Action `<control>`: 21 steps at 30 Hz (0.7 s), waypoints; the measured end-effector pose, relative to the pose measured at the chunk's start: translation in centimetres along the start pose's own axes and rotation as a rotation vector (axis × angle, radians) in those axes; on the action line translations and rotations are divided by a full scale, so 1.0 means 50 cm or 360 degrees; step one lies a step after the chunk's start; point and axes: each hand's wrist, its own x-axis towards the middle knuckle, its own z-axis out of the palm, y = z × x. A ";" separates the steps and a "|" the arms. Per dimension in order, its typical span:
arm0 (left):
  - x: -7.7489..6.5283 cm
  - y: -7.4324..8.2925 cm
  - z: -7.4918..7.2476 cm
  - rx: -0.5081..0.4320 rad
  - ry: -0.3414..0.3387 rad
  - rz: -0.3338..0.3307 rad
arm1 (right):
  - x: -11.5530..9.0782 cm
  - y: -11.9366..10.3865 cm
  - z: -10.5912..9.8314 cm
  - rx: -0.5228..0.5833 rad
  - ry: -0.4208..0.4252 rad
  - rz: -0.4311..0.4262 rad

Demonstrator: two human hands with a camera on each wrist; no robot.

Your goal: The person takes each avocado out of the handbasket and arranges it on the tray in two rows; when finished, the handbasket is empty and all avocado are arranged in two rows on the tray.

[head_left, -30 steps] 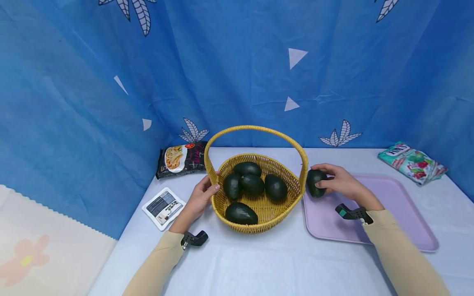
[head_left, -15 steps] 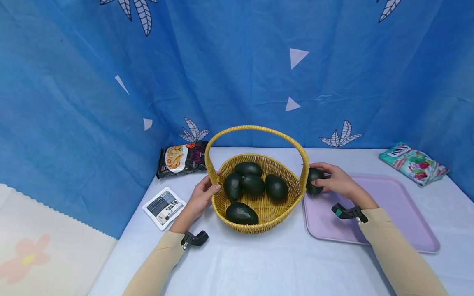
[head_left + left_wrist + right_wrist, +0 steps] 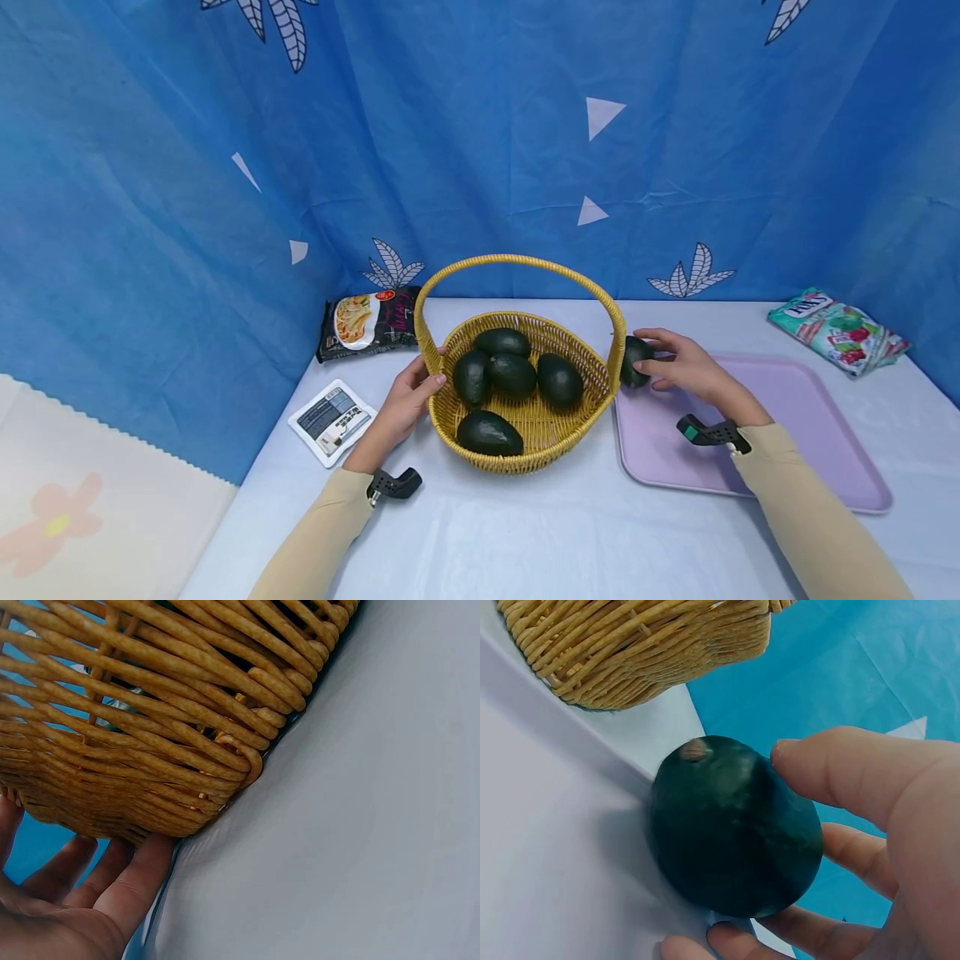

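My left hand [image 3: 407, 398] holds the left side of a yellow wicker basket [image 3: 532, 458], thumb at the rim. In the left wrist view its fingers [image 3: 139, 889] touch the woven wall near the base. Several dark green avocados [image 3: 560, 382] lie inside the basket. Right of the basket, my right hand [image 3: 693, 371] has thumb and fingers curled around another avocado [image 3: 633, 360] at the left edge of the lilac tray [image 3: 697, 458]. In the right wrist view that avocado shows its stem end, with the thumb [image 3: 832, 765] at its side and fingertips below it.
A black food packet [image 3: 372, 323] lies at the back left, with a white flat package [image 3: 332, 422] in front of it. At the back right is a green candy bag [image 3: 836, 329]. The basket's tall handle [image 3: 517, 258] arches overhead. A blue curtain [image 3: 480, 150] hangs behind the table.
The avocado at my right hand has shifted slightly back and left, and looks a little smaller. My right hand moved left, then slightly back right. The left hand and basket stay put.
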 end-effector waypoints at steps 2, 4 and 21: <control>-0.001 0.000 0.000 -0.0004 -0.0003 0.0001 | -0.001 -0.001 -0.001 -0.0015 -0.0001 0.0000; -0.001 0.000 0.000 -0.0010 -0.0004 0.0004 | -0.003 -0.002 -0.002 -0.0027 -0.0001 0.0003; 0.000 -0.002 -0.003 0.0007 0.0000 -0.0014 | -0.049 -0.017 -0.020 -0.0178 0.0042 -0.0027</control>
